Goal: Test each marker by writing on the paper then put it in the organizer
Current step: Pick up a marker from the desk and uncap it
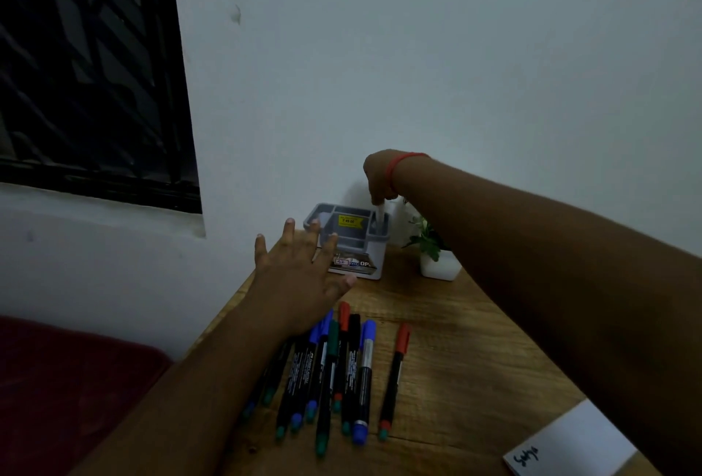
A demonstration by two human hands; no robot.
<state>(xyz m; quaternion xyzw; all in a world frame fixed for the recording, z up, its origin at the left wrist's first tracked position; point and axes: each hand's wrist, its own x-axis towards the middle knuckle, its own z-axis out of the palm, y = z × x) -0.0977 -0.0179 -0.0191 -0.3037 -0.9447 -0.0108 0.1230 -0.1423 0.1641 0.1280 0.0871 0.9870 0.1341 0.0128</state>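
- Marker (379, 215) going in now: my right hand (380, 179) pinches its top end from above, fingers curled down around it, just right of the frame's centre.
- It hangs upright, its lower end already inside the tall right-hand compartment of the grey organizer (351, 243), which sits against the wall.
- My left hand (300, 270) reaches toward the organizer's left front, fingers spread and straight, holding nothing; fingertips overlap the box's edge, though I cannot tell whether they actually touch it.
- To do this well, I judge the marker should stay vertical and slide down until it bottoms out before my pinch lets go, so it doesn't tip against the divider.
- Steadying the box with the flat left hand looks wise, since it seems light and could shift under a push.
- Watch the small potted plant (437, 251) just right of the organizer; my right forearm passes over it.
- Still waiting: a bunch of markers (326, 369) in the lower centre and one red-capped marker (395, 373) lying apart to their right.
- Paper (573, 441) sits at lower right, a scribble on its near corner.
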